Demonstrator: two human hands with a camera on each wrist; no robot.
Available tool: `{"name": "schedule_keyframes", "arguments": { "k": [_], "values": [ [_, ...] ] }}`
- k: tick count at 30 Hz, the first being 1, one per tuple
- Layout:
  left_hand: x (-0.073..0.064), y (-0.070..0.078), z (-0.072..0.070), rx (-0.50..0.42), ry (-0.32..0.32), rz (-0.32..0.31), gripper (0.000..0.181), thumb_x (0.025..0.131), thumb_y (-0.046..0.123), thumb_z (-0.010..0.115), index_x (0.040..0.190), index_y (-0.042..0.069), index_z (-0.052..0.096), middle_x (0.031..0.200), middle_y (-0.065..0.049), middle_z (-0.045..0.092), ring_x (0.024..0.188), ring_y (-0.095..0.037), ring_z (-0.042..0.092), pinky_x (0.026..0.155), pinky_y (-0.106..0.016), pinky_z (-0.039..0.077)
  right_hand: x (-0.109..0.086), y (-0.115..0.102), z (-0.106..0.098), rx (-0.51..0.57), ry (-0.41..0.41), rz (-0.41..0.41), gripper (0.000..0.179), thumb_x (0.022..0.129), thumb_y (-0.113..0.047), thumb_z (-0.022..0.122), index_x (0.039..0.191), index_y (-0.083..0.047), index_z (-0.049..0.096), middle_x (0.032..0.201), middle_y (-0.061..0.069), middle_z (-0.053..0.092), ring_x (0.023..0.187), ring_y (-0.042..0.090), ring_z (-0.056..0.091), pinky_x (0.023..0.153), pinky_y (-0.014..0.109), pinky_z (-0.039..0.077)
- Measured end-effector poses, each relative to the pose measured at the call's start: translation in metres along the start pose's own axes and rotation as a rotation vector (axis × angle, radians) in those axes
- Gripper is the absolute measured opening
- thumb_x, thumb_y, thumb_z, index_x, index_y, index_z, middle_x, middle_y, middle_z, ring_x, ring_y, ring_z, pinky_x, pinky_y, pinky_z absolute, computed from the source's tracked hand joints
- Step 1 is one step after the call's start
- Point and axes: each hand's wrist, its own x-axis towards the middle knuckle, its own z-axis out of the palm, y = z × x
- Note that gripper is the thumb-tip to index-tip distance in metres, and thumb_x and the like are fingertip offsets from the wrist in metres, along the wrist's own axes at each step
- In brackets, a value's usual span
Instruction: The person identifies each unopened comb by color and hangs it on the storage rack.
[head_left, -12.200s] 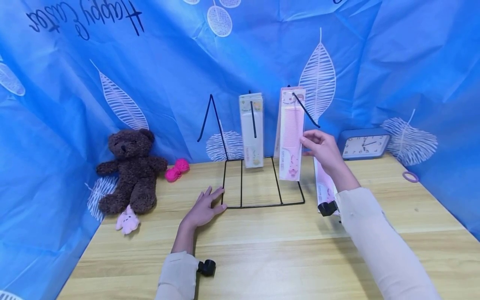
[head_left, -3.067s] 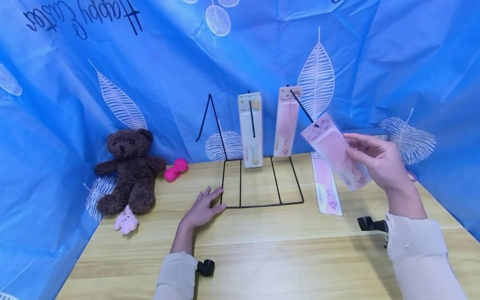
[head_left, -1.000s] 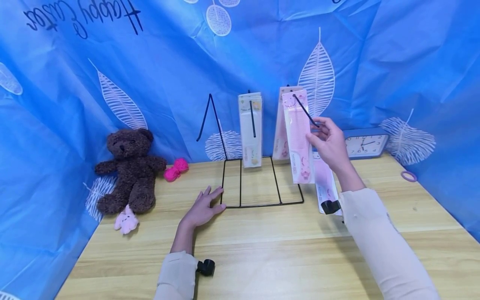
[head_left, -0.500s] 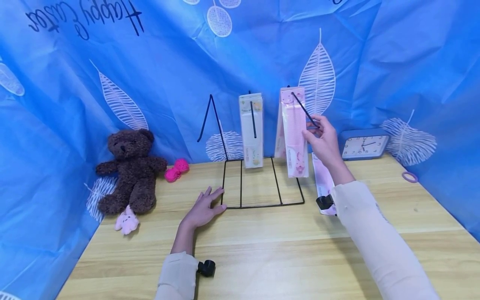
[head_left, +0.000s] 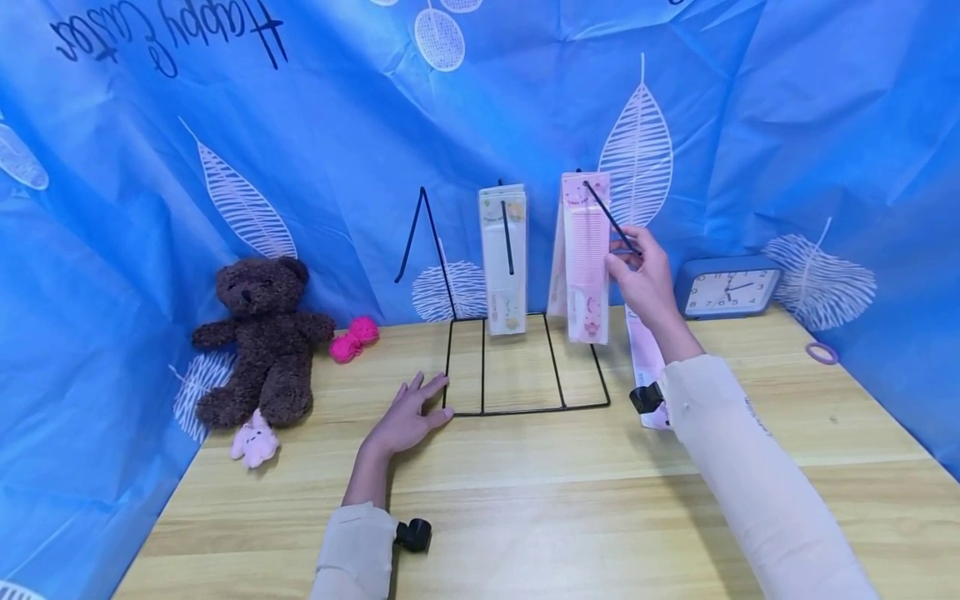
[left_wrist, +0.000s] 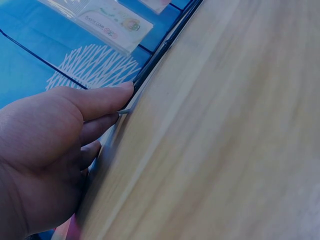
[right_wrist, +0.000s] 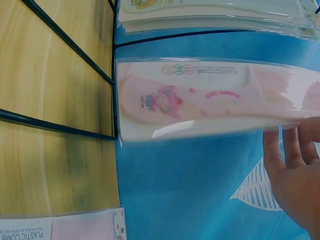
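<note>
A black wire display rack (head_left: 525, 411) stands on the table, with three slanting hooks. My right hand (head_left: 649, 279) pinches the right edge of a packaged pink comb (head_left: 587, 267), which hangs on the right hook with another pink pack behind it. In the right wrist view the fingers (right_wrist: 274, 155) meet that pack's edge. On the middle hook hang several packaged white combs (head_left: 504, 275); the left hook is bare. My left hand (head_left: 405, 421) rests at the rack's front left corner, fingers spread and touching the wire. Another packaged pink comb (head_left: 643, 354) lies on the table, partly hidden by my right arm.
A brown teddy bear (head_left: 266, 342) sits at the left with a small pink plush (head_left: 255, 442) at its feet. Beside it lies a bright pink yarn-like bundle (head_left: 352, 340). A blue clock (head_left: 727, 289) and a purple ring (head_left: 822, 353) are at the right. Blue cloth hangs behind.
My right hand has brought the pink comb from the hook's tip back along the hook, toward the pack hung behind it. The left hand has stayed at the rack's corner.
</note>
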Motion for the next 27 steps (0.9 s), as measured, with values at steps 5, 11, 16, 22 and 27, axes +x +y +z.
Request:
{"name": "schedule_keyframes", "arguments": {
  "k": [5,11,16,22,27],
  "values": [
    [0.000,0.001,0.000,-0.004,-0.002,0.004,0.061,0.102,0.025,0.064,0.155,0.004,0.041,0.162,-0.012,0.034,0.155,-0.036,0.002,0.124,-0.052,-0.003,0.001,0.003,-0.001,0.074,-0.014,-0.022,0.039,0.101,0.007,0.050,0.140,0.008,0.049,0.125,0.027,0.056,0.098,0.022,0.065,0.081,0.024,0.059],
    [0.001,0.001,0.000,-0.004,-0.002,-0.007,0.061,0.102,0.025,0.064,0.155,0.005,0.041,0.162,-0.012,0.034,0.155,-0.036,0.003,0.124,-0.052,-0.004,-0.002,0.004,-0.004,0.047,-0.028,0.015,0.038,0.103,0.002,0.050,0.141,0.005,0.049,0.126,0.023,0.056,0.104,0.022,0.064,0.085,0.025,0.058],
    [0.002,0.001,0.000,0.001,0.001,-0.024,0.062,0.101,0.026,0.065,0.155,0.007,0.041,0.163,-0.010,0.033,0.155,-0.034,0.003,0.124,-0.052,-0.003,-0.004,0.009,-0.010,0.029,-0.024,0.047,0.041,0.101,0.003,0.054,0.142,0.006,0.049,0.125,0.023,0.058,0.105,0.021,0.063,0.085,0.025,0.058],
    [0.002,-0.001,0.000,-0.001,0.000,-0.022,0.062,0.101,0.025,0.065,0.156,0.008,0.041,0.163,-0.009,0.033,0.155,-0.034,0.002,0.124,-0.053,-0.002,-0.013,0.020,-0.020,-0.040,-0.014,0.078,0.042,0.099,0.001,0.060,0.140,0.004,0.051,0.128,0.025,0.059,0.100,0.012,0.062,0.081,0.019,0.057],
    [0.001,-0.002,0.000,-0.005,0.000,-0.014,0.062,0.101,0.025,0.065,0.155,0.007,0.042,0.163,-0.010,0.034,0.155,-0.034,0.002,0.123,-0.054,-0.003,-0.021,0.030,-0.033,-0.093,-0.034,0.115,0.044,0.099,-0.002,0.062,0.142,0.003,0.050,0.131,0.026,0.057,0.099,0.009,0.062,0.081,0.017,0.056]
  ]
}}
